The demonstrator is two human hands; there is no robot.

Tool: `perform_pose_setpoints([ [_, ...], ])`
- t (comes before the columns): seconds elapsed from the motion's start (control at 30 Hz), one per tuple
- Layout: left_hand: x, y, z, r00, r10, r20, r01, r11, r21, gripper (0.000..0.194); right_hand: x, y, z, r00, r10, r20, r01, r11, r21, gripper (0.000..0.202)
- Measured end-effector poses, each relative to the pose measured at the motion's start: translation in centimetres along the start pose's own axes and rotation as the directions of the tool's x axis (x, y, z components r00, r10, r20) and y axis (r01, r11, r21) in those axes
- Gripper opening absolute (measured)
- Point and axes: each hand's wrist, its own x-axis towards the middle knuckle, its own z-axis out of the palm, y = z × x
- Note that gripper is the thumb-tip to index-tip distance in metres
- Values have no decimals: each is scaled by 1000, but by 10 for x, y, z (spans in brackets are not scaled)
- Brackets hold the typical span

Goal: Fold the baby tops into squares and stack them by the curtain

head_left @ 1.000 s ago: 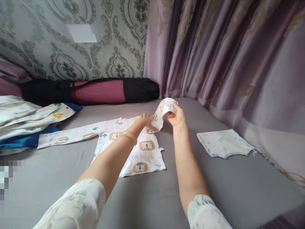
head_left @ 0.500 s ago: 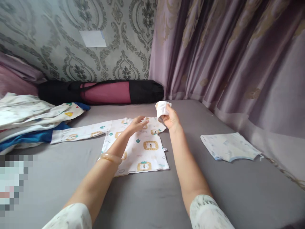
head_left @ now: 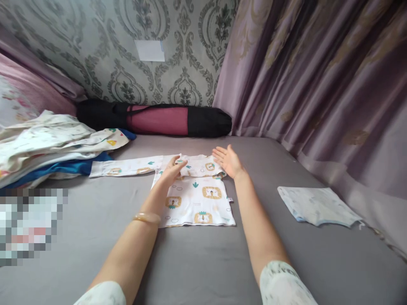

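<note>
A small white shirt (head_left: 197, 199) printed with lions and green leaves lies flat on the grey bed sheet. One sleeve (head_left: 124, 166) stretches out to the left, its cuff beside the clothes pile; the right sleeve lies folded across the chest. My left hand (head_left: 173, 169), fingers apart, is over the upper left part of the shirt and holds nothing. At the shirt's right shoulder, my right hand (head_left: 229, 162) is open with fingers stretched and nothing in it. A bangle circles my left forearm.
A heap of clothes (head_left: 47, 144) lies at the left. Along the wall rests a black and maroon long bag (head_left: 159, 120). A folded pale garment (head_left: 319, 205) is on the sheet (head_left: 267, 271) at the right, near purple curtains (head_left: 286, 76).
My right hand has let go of the right sleeve cuff, and that sleeve now lies across the shirt's chest. The view has shifted slightly to the left.
</note>
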Motion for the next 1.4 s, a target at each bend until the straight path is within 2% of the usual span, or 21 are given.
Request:
perform_pose_setpoints([
  [0.1,-4,0,-1,997,58,54,-61,996,63,76,1,-11,-25,990,-51,-132,62,995,83,60],
  [0.17,-6,2,-1,987,94,129,-106,990,89,64,1,-12,-37,981,-60,-186,80,991,102,57],
  [0.23,-5,6,-1,974,171,151,-186,978,95,51,1,-11,-45,974,-60,-219,84,992,99,55],
  [0.33,1,9,-3,946,322,34,-323,942,87,42,1,-7,-50,969,-65,-240,83,994,65,53],
  [0.4,7,9,-7,928,370,-52,-365,927,92,44,2,-4,-49,965,-73,-251,80,997,17,52],
  [0.5,13,4,-15,929,355,-105,-339,929,146,50,4,1,-44,958,-92,-272,62,991,-119,48],
  [0.57,15,2,-21,940,321,-118,-298,937,183,55,7,6,-38,949,-123,-291,38,959,-279,43],
  [0.63,14,2,-24,948,287,-134,-256,943,212,59,11,11,-30,937,-194,-289,20,858,-513,38],
  [0.67,12,2,-25,953,267,-142,-230,945,231,61,13,14,-26,935,-235,-266,12,768,-640,38],
  [0.77,8,5,-26,971,187,-148,-131,937,325,64,18,24,-9,951,-283,-124,1,404,-915,44],
  [0.83,7,4,-27,976,164,-145,-94,913,397,63,19,32,1,971,-236,-45,1,191,-982,50],
  [0.93,8,1,-28,967,218,-135,-124,858,498,58,18,46,13,986,-165,7,4,-20,-1000,60],
  [1.0,10,-2,-29,957,262,-121,-152,814,560,56,17,54,17,988,-154,2,-12,-91,-996,66],
  [1.1,13,-6,-29,946,310,-92,-189,761,621,56,17,63,18,985,-173,-22,-45,-134,-990,73],
  [1.3,18,-13,-29,933,359,-18,-248,679,691,59,17,70,14,984,-173,-43,-69,-149,-986,77],
  [1.4,20,-16,-29,913,409,-2,-281,631,723,61,17,71,14,983,-175,-50,-75,-144,-987,78],
])
